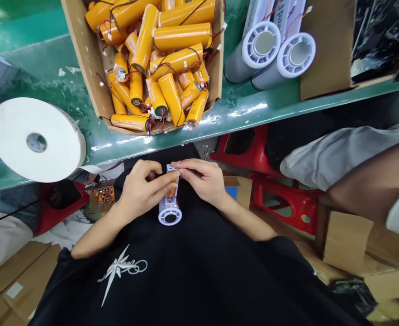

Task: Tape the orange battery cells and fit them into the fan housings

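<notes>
A grey-white plastic tube housing (170, 213) with a ringed round end rests at my lap, its long open side facing up. Part of an orange battery pack (171, 192) and thin red wires show inside it. My left hand (145, 185) is closed at the housing's left side, its fingers reaching across the opening. From the right, my right hand (204, 181) grips the far end, thumb and fingers drawn together at the edge. The fingers partly hide the opening, so whether they pinch some small piece there is not visible.
On the green table (145, 147) stands a cardboard box (84, 59) of orange wired battery packs. Left is a large white tape roll (12, 136); right, two finished-looking grey tubes (240, 61). Red stools (287, 203), cartons (349, 244) and seated people flank me.
</notes>
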Available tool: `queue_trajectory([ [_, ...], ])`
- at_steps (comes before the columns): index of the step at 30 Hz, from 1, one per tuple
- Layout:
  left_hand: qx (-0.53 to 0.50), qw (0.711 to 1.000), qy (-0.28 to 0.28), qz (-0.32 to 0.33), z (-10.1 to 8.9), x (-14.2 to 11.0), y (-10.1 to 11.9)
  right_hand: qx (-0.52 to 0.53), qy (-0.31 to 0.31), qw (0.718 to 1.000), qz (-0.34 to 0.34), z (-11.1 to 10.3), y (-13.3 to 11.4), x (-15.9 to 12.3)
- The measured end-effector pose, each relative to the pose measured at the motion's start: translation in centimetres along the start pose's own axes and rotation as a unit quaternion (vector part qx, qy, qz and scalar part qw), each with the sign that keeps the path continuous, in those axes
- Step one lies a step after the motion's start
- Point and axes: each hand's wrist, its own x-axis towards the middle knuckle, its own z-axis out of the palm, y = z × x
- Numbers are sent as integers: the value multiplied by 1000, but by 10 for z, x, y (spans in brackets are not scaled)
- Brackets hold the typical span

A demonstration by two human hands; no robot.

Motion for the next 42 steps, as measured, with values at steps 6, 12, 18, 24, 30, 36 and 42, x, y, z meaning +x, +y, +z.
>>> queue_trajectory([
  [6, -21, 987, 89, 134, 13, 0, -12, 1, -10, 1000, -15, 5, 3, 5],
  [12, 77, 996, 33, 22, 15, 5, -8, 2, -29, 999, -43, 5, 5, 8],
  [18, -16, 997, 28, 69, 21, 2, -8, 73, -68, 994, 43, 13, 1, 4],
  [24, -107, 982, 139, 63, 37, -10, 3, 81, -59, 992, 70, 22, -8, 1],
  [30, -128, 976, 156, 87, 40, -13, 6, 135, -85, 982, 101, 26, 0, 4],
  [36, -133, 978, 134, 92, 38, -17, 4, 171, -83, 973, 130, 30, 5, 3],
  [42, -121, 979, 133, 95, 42, -24, 2, 160, -63, 975, 139, 39, 7, -1],
])
